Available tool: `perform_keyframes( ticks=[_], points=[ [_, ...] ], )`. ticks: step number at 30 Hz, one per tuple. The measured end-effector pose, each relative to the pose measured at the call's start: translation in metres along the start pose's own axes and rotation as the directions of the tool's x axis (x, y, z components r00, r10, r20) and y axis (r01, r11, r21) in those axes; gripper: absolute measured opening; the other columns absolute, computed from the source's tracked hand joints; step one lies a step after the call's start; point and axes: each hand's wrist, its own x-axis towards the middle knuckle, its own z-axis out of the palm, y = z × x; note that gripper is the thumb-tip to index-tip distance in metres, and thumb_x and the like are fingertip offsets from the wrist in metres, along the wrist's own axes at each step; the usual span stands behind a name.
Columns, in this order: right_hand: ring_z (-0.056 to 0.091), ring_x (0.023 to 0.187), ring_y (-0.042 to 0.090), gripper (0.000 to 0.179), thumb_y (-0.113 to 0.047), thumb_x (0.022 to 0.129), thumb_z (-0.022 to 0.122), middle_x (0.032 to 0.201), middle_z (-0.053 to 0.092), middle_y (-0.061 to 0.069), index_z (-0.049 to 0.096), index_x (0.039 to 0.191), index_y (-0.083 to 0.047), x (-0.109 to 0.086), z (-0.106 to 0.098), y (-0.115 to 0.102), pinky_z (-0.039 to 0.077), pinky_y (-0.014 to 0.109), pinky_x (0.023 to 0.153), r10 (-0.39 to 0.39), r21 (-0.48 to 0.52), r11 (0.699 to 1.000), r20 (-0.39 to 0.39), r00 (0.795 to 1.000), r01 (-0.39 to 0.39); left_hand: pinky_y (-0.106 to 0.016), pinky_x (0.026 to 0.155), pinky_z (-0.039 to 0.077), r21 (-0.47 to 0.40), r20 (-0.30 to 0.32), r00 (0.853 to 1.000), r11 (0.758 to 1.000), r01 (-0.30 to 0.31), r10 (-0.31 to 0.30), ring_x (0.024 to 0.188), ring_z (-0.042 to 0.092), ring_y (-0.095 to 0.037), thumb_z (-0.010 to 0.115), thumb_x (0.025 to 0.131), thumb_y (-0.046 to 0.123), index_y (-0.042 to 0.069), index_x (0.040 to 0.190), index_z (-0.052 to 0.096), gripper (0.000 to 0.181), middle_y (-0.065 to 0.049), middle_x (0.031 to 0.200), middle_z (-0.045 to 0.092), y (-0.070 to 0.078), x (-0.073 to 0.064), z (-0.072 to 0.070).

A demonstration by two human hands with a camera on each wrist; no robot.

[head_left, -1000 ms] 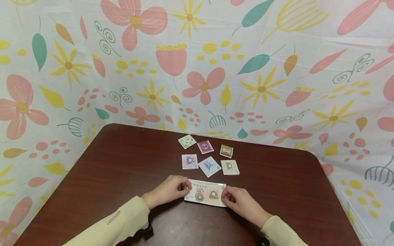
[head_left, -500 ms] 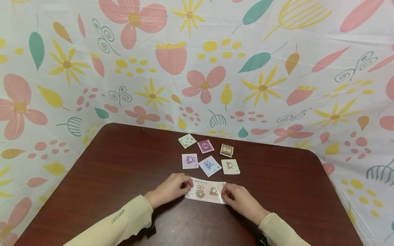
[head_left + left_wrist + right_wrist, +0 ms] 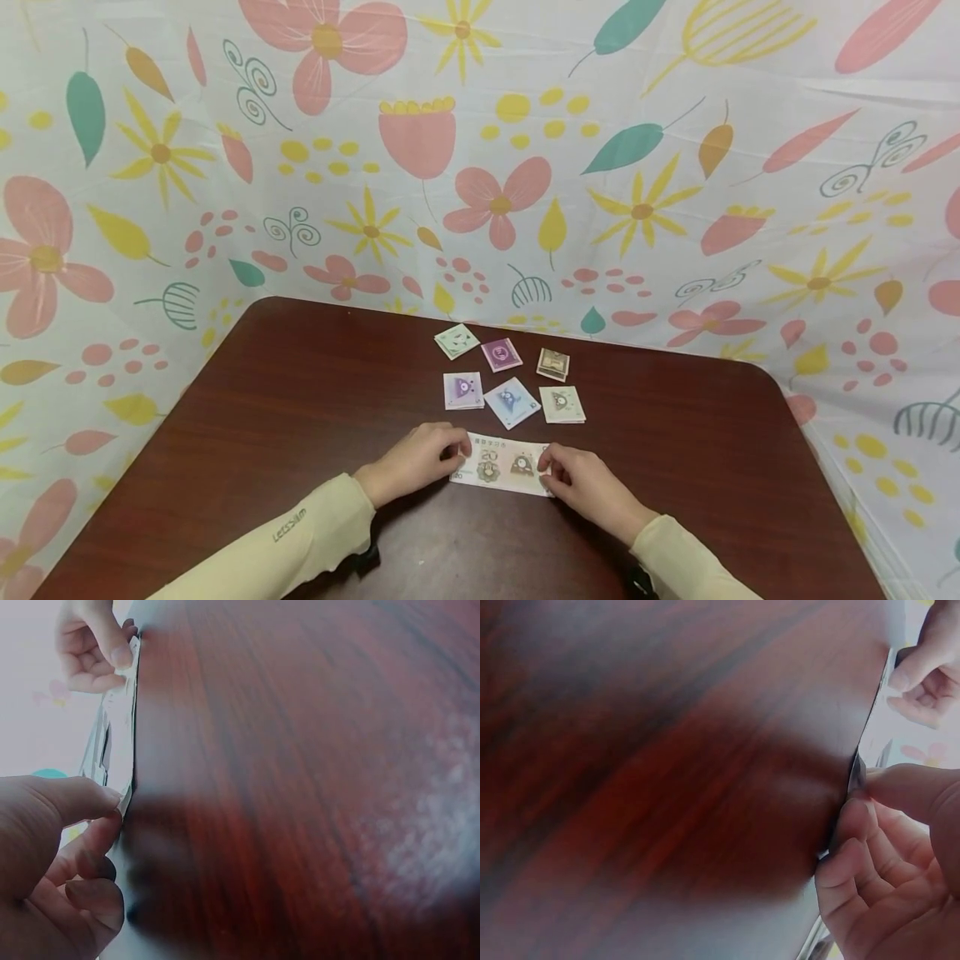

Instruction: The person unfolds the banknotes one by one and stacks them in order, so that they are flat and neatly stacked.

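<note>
A pale play banknote [image 3: 504, 465] printed with 20 and a cartoon figure lies spread just above or on the table in the head view. My left hand [image 3: 416, 458] pinches its left end between thumb and fingers. At the opposite end, my right hand [image 3: 592, 487] holds the note the same way. Seen edge-on in the left wrist view, the note [image 3: 120, 742] runs between both hands. Thumb and index of the right hand [image 3: 904, 840] meet at its edge in the right wrist view. The fingers cover both ends of the note.
Beyond the note lie several folded notes: green [image 3: 456, 342], magenta [image 3: 501, 355], brown [image 3: 552, 364], purple [image 3: 463, 391], blue [image 3: 512, 403] and beige [image 3: 562, 404]. They rest on a dark brown table [image 3: 315, 383]. A floral cloth [image 3: 480, 183] hangs behind it.
Over the last second the left hand has shifted slightly right and up with the note's left end. The note's face has tilted a little; both hands keep their hold. The folded notes stay put.
</note>
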Motion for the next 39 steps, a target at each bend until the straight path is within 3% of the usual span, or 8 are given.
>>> perform_keyframes(
  ticks=[8, 17, 29, 39],
  points=[
    [0.044, 0.062, -0.003, 0.016, -0.004, 0.091, 0.077, 0.069, 0.051, -0.014, 0.065, 0.095, -0.014, 0.0006, -0.0007, -0.0003, 0.042, 0.023, 0.058, 0.010, 0.009, 1.000, 0.005, 1.000, -0.011, -0.026, 0.067, 0.047, 0.042, 0.028, 0.999, 0.999, 0.017, -0.019, 0.073, 0.054, -0.007, 0.072, 0.091, 0.005, 0.015, 0.097, 0.070, 0.011, 0.009, 0.080, 0.058, 0.0038, 0.0013, -0.0034],
    [0.042, 0.060, -0.002, 0.016, -0.007, 0.089, 0.080, 0.068, 0.048, -0.015, 0.067, 0.094, -0.016, 0.0001, -0.0014, -0.0036, 0.039, 0.023, 0.056, 0.062, -0.050, 0.997, 0.004, 0.998, -0.061, -0.026, 0.061, 0.044, 0.082, 0.051, 0.995, 0.993, 0.087, -0.091, 0.069, 0.051, -0.005, 0.075, 0.093, 0.013, 0.021, 0.098, 0.070, 0.011, 0.013, 0.077, 0.054, 0.0031, -0.0001, -0.0037],
    [0.047, 0.069, 0.003, 0.020, -0.008, 0.088, 0.081, 0.068, 0.049, -0.017, 0.067, 0.098, -0.018, -0.0020, -0.0046, 0.0016, 0.042, 0.025, 0.062, 0.018, -0.095, 0.995, -0.014, 1.000, -0.020, -0.027, 0.061, 0.044, 0.068, 0.027, 0.995, 0.993, 0.093, -0.095, 0.069, 0.051, -0.005, 0.075, 0.092, 0.011, 0.019, 0.097, 0.070, 0.010, 0.012, 0.078, 0.054, 0.0047, -0.0029, -0.0014],
    [0.044, 0.076, 0.007, 0.025, -0.012, 0.088, 0.084, 0.069, 0.047, -0.018, 0.068, 0.104, -0.023, -0.0054, -0.0072, 0.0016, 0.041, 0.025, 0.063, 0.043, -0.151, 0.987, -0.042, 0.998, -0.048, -0.027, 0.061, 0.044, 0.071, 0.017, 0.996, 0.994, 0.085, -0.087, 0.069, 0.051, -0.005, 0.075, 0.092, 0.011, 0.019, 0.098, 0.071, 0.011, 0.011, 0.078, 0.055, 0.0064, -0.0044, -0.0032]
  ],
)
